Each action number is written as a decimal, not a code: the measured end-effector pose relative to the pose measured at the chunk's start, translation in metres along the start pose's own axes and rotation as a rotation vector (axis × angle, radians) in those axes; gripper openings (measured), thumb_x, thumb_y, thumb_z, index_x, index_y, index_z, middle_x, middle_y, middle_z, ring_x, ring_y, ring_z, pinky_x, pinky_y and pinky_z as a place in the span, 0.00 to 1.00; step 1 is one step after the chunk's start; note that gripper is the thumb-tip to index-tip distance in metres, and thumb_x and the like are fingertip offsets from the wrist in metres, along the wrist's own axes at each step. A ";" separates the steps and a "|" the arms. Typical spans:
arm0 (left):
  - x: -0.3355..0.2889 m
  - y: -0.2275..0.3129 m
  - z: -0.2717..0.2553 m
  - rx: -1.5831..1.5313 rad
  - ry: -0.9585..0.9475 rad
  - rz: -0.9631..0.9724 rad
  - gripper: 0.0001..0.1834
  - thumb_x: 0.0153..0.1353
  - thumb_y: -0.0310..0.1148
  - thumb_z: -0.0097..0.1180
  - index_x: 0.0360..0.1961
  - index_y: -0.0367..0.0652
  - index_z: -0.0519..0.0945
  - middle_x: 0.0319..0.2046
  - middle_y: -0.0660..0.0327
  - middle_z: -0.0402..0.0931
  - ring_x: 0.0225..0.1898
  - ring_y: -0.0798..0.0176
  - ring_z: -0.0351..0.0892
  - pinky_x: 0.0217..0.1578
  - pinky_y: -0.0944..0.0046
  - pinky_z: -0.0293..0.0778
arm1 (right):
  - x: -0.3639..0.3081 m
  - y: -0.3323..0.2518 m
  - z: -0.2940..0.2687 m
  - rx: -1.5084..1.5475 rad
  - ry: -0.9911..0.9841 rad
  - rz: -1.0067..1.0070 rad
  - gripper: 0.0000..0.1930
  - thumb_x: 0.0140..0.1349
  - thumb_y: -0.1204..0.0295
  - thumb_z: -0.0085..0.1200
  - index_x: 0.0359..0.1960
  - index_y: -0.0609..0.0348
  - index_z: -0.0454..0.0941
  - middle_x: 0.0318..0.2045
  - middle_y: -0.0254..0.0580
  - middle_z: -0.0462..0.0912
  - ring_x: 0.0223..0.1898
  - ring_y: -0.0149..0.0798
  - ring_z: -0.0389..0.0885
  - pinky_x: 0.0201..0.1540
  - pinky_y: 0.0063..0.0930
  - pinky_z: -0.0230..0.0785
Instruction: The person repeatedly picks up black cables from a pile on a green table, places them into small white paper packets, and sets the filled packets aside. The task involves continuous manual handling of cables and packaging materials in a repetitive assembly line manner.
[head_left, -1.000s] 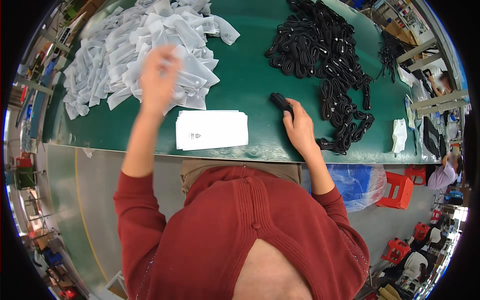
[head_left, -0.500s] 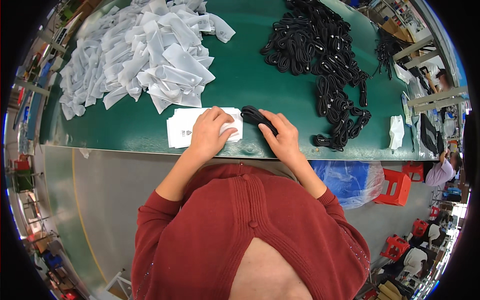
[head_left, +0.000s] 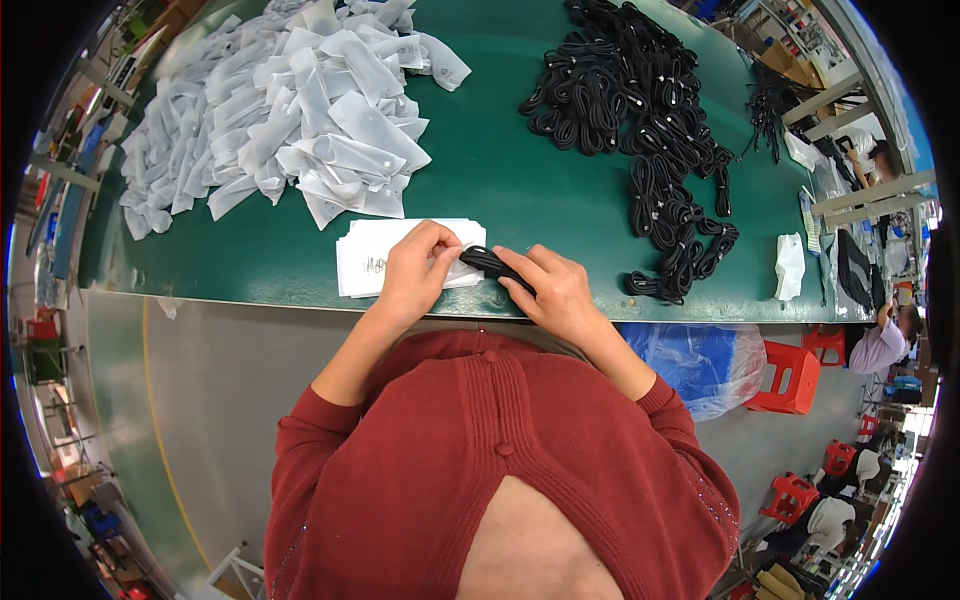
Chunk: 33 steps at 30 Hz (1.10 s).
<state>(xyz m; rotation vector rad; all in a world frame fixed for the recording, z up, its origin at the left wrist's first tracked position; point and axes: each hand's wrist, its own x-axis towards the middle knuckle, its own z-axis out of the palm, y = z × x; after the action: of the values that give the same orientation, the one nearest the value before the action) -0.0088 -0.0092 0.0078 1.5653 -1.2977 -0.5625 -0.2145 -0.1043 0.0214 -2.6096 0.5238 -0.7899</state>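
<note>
My right hand is closed around a coiled black cable, which points left. The cable's left end reaches over the right edge of a stack of flat white bags near the table's front edge. Over that stack, my left hand pinches thumb and forefinger together at the right end of the top bag, right beside the cable's tip. Its fingers partly hide the bag's edge, so how far the cable overlaps it is hard to see.
A large heap of filled whitish translucent bags covers the table's far left. Many coiled black cables lie at the right. A white packet sits near the right edge. Below are blue plastic sheeting and a red stool.
My right hand has brought the cable left, up to the stack of bags. The fingers of my left hand have closed from a spread pose into a pinch by the cable's end.
</note>
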 end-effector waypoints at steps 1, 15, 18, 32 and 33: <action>0.000 0.003 -0.002 0.003 -0.020 0.016 0.04 0.56 0.22 0.60 0.33 0.36 0.77 0.31 0.55 0.76 0.32 0.54 0.76 0.37 0.59 0.73 | -0.001 0.005 0.003 0.105 -0.003 0.015 0.18 0.59 0.69 0.62 0.52 0.56 0.80 0.25 0.41 0.76 0.22 0.40 0.75 0.26 0.35 0.70; 0.006 0.034 -0.012 0.196 -0.026 0.338 0.06 0.52 0.21 0.62 0.30 0.39 0.77 0.38 0.58 0.76 0.42 0.53 0.73 0.43 0.58 0.70 | 0.009 -0.008 0.011 0.435 0.090 0.248 0.09 0.66 0.70 0.57 0.38 0.64 0.76 0.33 0.45 0.78 0.25 0.40 0.78 0.29 0.30 0.70; 0.008 0.037 -0.009 0.126 -0.047 0.298 0.06 0.53 0.22 0.62 0.30 0.39 0.77 0.38 0.58 0.77 0.43 0.54 0.73 0.44 0.59 0.70 | 0.014 -0.014 0.013 0.312 0.229 0.250 0.08 0.63 0.72 0.59 0.35 0.63 0.74 0.30 0.46 0.77 0.26 0.43 0.78 0.28 0.33 0.70; 0.014 0.033 -0.018 -0.199 -0.148 0.060 0.04 0.60 0.27 0.60 0.31 0.37 0.78 0.42 0.60 0.76 0.47 0.66 0.73 0.51 0.65 0.68 | 0.028 -0.011 0.026 0.397 0.295 0.102 0.16 0.57 0.73 0.67 0.37 0.60 0.69 0.31 0.44 0.74 0.28 0.41 0.76 0.28 0.32 0.69; 0.015 0.037 -0.019 -0.217 -0.148 0.043 0.04 0.61 0.27 0.60 0.32 0.38 0.78 0.42 0.60 0.76 0.48 0.66 0.73 0.52 0.63 0.67 | 0.029 -0.012 0.028 0.479 0.315 0.117 0.17 0.57 0.73 0.67 0.39 0.61 0.69 0.32 0.45 0.75 0.29 0.39 0.76 0.29 0.31 0.70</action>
<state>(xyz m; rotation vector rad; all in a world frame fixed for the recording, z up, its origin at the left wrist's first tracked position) -0.0057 -0.0135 0.0514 1.3350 -1.3296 -0.7772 -0.1724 -0.1006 0.0178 -2.0128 0.4929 -1.1359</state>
